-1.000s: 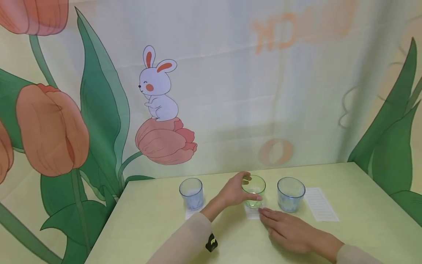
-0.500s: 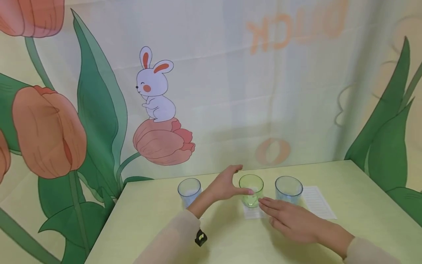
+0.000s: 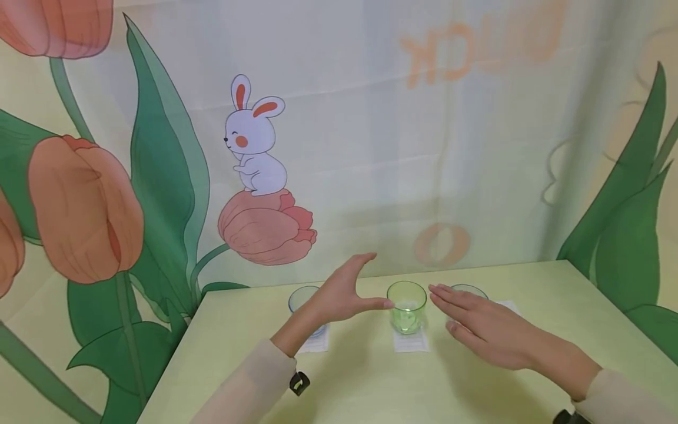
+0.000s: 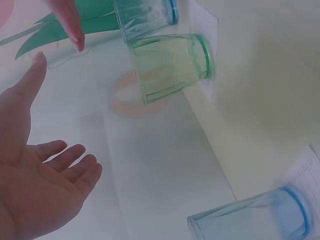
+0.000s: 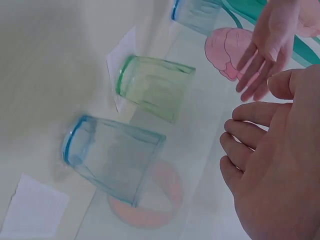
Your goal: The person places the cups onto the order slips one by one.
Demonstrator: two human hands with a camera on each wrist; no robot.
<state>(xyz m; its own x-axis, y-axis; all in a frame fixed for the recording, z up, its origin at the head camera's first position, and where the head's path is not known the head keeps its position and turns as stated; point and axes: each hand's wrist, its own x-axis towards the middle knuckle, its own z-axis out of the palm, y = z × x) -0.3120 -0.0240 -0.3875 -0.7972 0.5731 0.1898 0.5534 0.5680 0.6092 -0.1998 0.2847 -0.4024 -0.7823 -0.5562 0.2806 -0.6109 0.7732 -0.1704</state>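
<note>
A green glass (image 3: 406,309) stands upright on a small lined paper slip (image 3: 411,343) near the back of the table. My left hand (image 3: 341,294) is raised just left of it, thumb and fingers spread wide, holding nothing. On the glass's other side my right hand (image 3: 489,333) hovers with straight fingers, also holding nothing. Behind the right hand a blue glass (image 5: 112,157) is mostly hidden in the head view; the right wrist view shows it whole. Another blue glass (image 3: 307,297) stands at the left, partly covered by my left hand, on its own paper slip (image 3: 318,340).
One more paper slip (image 5: 35,207) lies beside the right blue glass, apart from it. The pale table (image 3: 233,353) meets a printed curtain (image 3: 349,147) with tulips and a rabbit along its back edge. A black strap piece (image 3: 299,383) hangs at the left sleeve.
My left hand has let go of the green glass and drawn away up and to the left. My right hand has lifted and shifted right, covering more of the right blue glass.
</note>
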